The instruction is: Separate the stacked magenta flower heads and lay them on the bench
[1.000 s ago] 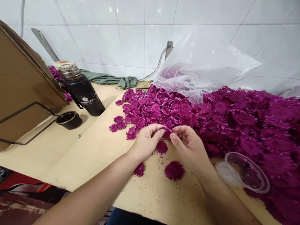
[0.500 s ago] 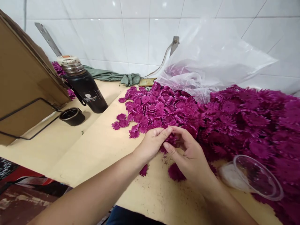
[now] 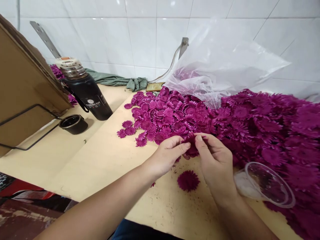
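Between my two hands is a purple artificial flower head [image 3: 192,150], its petals partly covered by my fingers. My left hand [image 3: 172,151] is closed, pinching the flower's left side between thumb and fingers. On the other side my right hand [image 3: 213,158] grips the edge with thumb and forefinger. A single dark purple flower piece [image 3: 188,181] lies flat on the table [image 3: 147,213] just below the hands. Behind them spreads a heap of purple flower heads [image 3: 165,115], which runs on into a larger pile [image 3: 265,130] at the right.
A clear plastic tub [image 3: 270,185] lies tilted by my right forearm. Beyond the heap stands a translucent plastic bag [image 3: 215,70]. To the left are a black thermos [image 3: 87,95], a black cup lid [image 3: 73,124], a cardboard box [image 3: 25,76] and a bent metal wire [image 3: 27,146]. Green cloth [image 3: 110,79] lies by the wall.
My hands have moved slightly apart, and more of the held flower head shows between them. The flower piece lying below is now fully uncovered. The view has shifted a little.
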Demonstrator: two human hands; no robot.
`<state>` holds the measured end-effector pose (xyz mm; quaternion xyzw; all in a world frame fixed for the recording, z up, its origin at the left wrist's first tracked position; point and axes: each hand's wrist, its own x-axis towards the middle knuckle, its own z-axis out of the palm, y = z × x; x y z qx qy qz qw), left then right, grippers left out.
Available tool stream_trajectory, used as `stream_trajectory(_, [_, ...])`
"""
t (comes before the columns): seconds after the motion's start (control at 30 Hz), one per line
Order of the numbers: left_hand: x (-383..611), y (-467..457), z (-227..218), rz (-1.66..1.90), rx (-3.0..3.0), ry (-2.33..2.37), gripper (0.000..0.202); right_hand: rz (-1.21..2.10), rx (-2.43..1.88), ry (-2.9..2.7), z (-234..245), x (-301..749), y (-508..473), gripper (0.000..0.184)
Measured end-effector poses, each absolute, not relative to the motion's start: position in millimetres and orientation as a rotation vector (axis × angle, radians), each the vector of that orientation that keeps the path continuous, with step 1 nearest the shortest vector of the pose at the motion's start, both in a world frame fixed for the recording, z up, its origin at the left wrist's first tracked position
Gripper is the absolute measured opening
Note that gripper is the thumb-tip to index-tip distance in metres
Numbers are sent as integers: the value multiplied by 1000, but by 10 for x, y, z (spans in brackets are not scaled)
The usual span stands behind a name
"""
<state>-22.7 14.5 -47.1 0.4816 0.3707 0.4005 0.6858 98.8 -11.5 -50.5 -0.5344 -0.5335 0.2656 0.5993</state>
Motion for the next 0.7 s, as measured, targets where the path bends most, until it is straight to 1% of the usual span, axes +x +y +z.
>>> stream_trajectory(0.27, [-226, 164, -383, 1012, 927, 773, 15, 704, -1180, -1056, -499, 898, -111, 10])
stream_trajectory(0.37, [-229, 160, -373, 983, 884, 721, 17, 836, -1127, -932, -484, 876, -98, 12])
stream_trajectory(0.47, [-303, 193, -383, 951, 822, 668, 24, 1010, -984, -722, -402, 920, -44, 16])
stream_trajectory(0.57, [-444, 262, -382, 1050, 720, 663, 26, 1087, -893, -596, -294, 1022, 8, 20])
stream_trajectory(0.63, [-517, 298, -371, 1098, 719, 673, 25, 1085, -953, -682, -262, 1078, 18, 19])
stream_trajectory(0.7, [-537, 307, -362, 1066, 821, 669, 25, 1046, -1099, -913, -278, 1112, 8, 20])
